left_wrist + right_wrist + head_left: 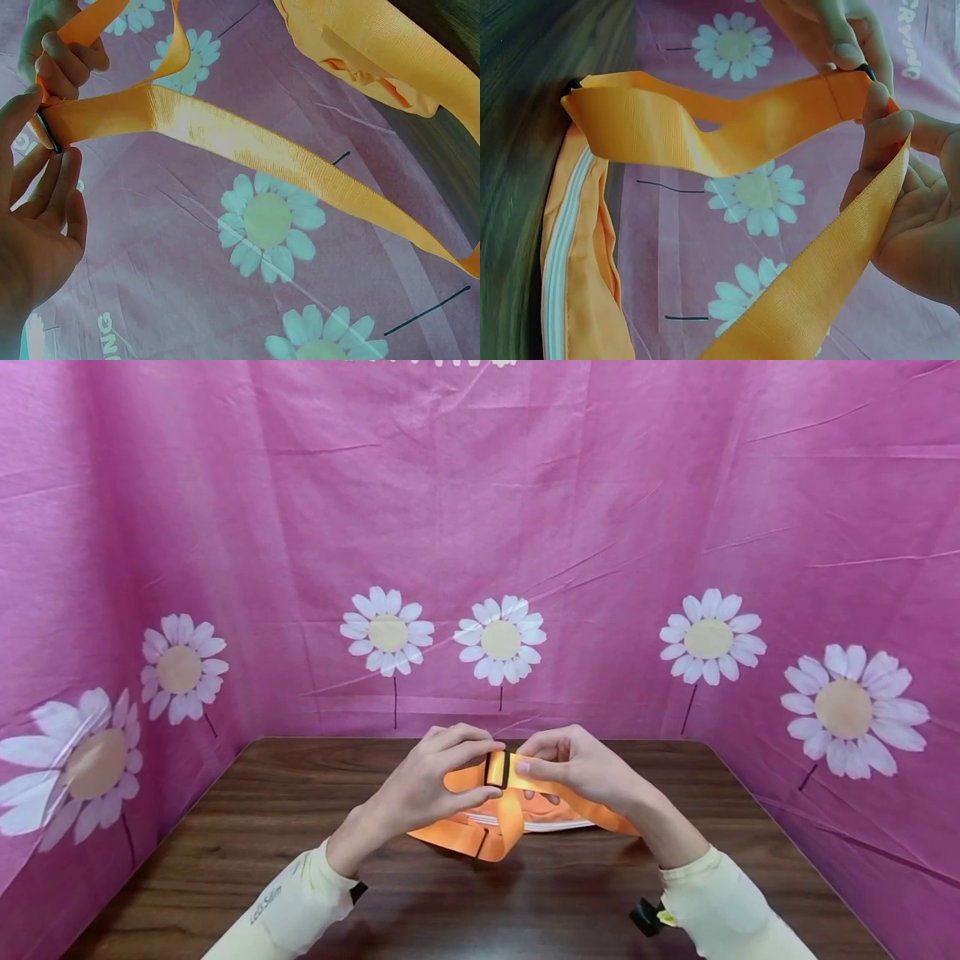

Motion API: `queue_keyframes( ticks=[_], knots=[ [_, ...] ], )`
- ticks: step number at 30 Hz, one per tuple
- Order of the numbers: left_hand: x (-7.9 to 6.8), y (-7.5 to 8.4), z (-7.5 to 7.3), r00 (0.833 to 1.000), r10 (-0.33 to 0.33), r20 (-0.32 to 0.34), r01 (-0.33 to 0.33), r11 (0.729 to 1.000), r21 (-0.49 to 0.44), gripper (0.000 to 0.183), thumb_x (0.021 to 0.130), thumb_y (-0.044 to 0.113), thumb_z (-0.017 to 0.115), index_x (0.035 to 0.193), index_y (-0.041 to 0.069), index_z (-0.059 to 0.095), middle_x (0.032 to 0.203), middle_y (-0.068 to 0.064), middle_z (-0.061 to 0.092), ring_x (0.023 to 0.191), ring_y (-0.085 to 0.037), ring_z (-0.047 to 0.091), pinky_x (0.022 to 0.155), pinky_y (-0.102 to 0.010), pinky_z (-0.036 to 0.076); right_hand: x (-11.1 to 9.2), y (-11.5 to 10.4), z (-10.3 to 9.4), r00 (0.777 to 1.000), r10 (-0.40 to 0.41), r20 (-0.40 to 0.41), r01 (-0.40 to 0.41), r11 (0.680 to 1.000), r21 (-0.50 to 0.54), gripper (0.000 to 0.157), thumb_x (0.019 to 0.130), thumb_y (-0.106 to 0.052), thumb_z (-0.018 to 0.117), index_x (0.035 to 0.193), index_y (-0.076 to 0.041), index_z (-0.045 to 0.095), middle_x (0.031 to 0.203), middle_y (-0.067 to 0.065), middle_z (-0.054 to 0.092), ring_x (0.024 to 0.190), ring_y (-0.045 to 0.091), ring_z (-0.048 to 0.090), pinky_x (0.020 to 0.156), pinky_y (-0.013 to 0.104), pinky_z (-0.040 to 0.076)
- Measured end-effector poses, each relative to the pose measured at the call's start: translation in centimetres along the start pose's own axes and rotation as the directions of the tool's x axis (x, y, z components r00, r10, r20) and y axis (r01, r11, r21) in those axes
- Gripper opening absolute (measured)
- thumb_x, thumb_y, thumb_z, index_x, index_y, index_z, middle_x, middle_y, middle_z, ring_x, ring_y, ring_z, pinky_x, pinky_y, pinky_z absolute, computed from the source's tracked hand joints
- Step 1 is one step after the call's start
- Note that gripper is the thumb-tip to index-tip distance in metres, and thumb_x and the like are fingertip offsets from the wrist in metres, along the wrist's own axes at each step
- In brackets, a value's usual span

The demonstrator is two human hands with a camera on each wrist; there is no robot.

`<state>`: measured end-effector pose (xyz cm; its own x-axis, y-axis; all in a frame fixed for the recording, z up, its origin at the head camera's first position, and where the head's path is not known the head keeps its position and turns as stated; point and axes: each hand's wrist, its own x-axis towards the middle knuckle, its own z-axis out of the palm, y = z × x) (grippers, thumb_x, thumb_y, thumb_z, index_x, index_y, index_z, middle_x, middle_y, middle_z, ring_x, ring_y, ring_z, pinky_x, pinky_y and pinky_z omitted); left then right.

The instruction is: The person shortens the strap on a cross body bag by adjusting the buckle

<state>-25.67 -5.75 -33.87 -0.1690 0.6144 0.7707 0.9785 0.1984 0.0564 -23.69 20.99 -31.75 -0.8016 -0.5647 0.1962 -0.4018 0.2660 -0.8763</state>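
Near the desk's [300, 835] far edge, left hand [431, 783] pinches buckle [506, 769], right hand [592, 770] pinches strap [247, 141]; adjusting seems underway, next needing even pull.

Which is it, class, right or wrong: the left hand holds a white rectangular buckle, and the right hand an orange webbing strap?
Wrong in colour: the rectangular buckle the left hand holds is black, not white, as the head view shows.
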Motion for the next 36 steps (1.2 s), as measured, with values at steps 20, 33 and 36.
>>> queue_keyframes(
  ticks=[20,33,36],
  knots=[
    [-0.1,0.0,-0.4,0.996,-0.082,0.024,0.082,0.996,0.028,0.051,0.079,0.027,0.091,0.12,0.01,0.065,0.113,0.006,0.067,0.101,-0.009,0.062,0.091,-0.031,0.042,-0.3,0.8,-2.1,0.998,0.002,0.067,0.001,0.999,-0.054,0.015,0.097,-0.02,0.072,0.11,-0.012,0.076,0.091,0.013,0.071,0.077,0.02,0.06,0.072,0.034,0.052],
    [0.0,0.0,0.1,0.999,-0.011,0.049,0.009,0.999,0.04,0.052,0.081,0.031,0.089,0.123,0.011,0.066,0.119,0.006,0.068,0.112,-0.006,0.06,0.089,-0.033,0.042,0.8,1.2,0.4,0.995,-0.055,0.078,0.052,0.998,0.045,0.017,0.1,-0.02,0.069,0.113,-0.011,0.075,0.1,0.013,0.073,0.084,0.024,0.063,0.08,0.04,0.053],
    [-0.1,0.0,0.1,0.999,-0.013,0.05,0.01,0.999,0.053,0.051,0.082,0.031,0.088,0.123,0.011,0.066,0.118,0.006,0.068,0.112,-0.006,0.06,0.089,-0.033,0.043,0.7,1.2,0.4,0.997,-0.029,0.074,0.027,0.999,0.029,0.019,0.1,-0.024,0.069,0.114,-0.013,0.075,0.1,0.012,0.073,0.086,0.024,0.064,0.082,0.042,0.053]
  ],
)
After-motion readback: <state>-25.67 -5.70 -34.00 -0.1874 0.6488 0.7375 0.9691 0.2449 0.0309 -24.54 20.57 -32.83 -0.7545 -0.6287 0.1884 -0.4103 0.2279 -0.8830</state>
